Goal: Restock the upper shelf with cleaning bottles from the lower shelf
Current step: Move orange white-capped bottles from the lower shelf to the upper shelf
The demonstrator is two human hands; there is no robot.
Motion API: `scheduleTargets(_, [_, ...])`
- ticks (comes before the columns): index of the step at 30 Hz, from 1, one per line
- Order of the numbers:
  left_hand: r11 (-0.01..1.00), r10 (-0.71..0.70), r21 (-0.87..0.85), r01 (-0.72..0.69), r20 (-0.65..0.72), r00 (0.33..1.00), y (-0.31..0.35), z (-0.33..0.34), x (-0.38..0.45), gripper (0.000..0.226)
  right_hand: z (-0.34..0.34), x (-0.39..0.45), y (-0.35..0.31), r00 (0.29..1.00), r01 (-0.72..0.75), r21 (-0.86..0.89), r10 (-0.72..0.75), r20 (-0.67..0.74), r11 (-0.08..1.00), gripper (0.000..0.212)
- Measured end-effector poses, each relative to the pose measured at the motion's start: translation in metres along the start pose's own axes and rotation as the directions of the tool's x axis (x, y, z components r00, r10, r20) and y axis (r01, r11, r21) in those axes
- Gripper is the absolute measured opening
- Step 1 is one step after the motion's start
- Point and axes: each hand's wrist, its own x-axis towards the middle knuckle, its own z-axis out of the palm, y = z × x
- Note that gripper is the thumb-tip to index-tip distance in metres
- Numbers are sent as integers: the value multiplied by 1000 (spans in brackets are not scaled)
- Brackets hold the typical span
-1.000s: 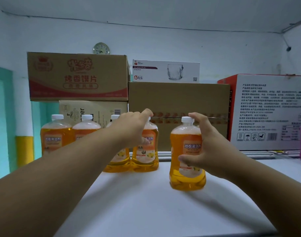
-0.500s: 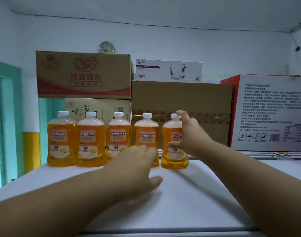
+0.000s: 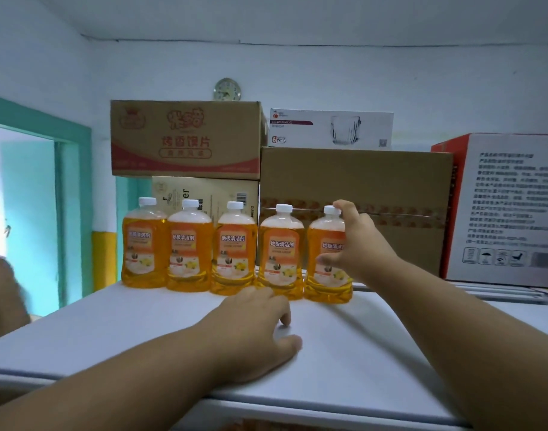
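Observation:
Several orange cleaning bottles with white caps stand in a row on the white upper shelf (image 3: 375, 353). The rightmost bottle (image 3: 324, 269) is at the row's right end, upright, next to its neighbour (image 3: 280, 256). My right hand (image 3: 360, 247) wraps its right side, index finger on the cap, thumb across the label. My left hand (image 3: 254, 334) lies palm down on the shelf in front of the row, fingers spread, holding nothing. The lower shelf is out of view.
Behind the bottles stand stacked cardboard boxes (image 3: 353, 194), a printed carton (image 3: 185, 138) and a white glass-mug box (image 3: 330, 129). A red and white carton (image 3: 506, 209) fills the right. A teal doorway (image 3: 27, 213) opens at left. A dark blurred shape (image 3: 2, 293) sits at the left edge.
My right hand pushed the fifth bottle back into line at the row's right end. My left hand left the bottles, came back toward me and settled flat on the shelf.

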Motion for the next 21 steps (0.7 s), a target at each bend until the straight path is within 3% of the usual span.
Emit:
scheduleTargets(7, [1000, -6, -22, 6, -14, 1000, 2, -1, 0, 33, -14, -10, -8, 998, -9, -62, 13, 55, 998, 106])
scheduleTargets(13, [983, 58, -159, -93, -215, 975, 11, -11, -24, 23, -35, -61, -50, 988, 86, -197, -109, -110, 977, 88])
scheduleTargets(16, [959, 109, -202, -196, -375, 920, 15, -8, -56, 18, -45, -103, -86, 965, 159, -216, -198, -170, 963, 78])
scheduleTargets(21, [895, 317, -97, -436, -550, 772, 17, 14, -117, 20, -55, -187, -143, 917, 211, -219, -270, -293, 953, 60])
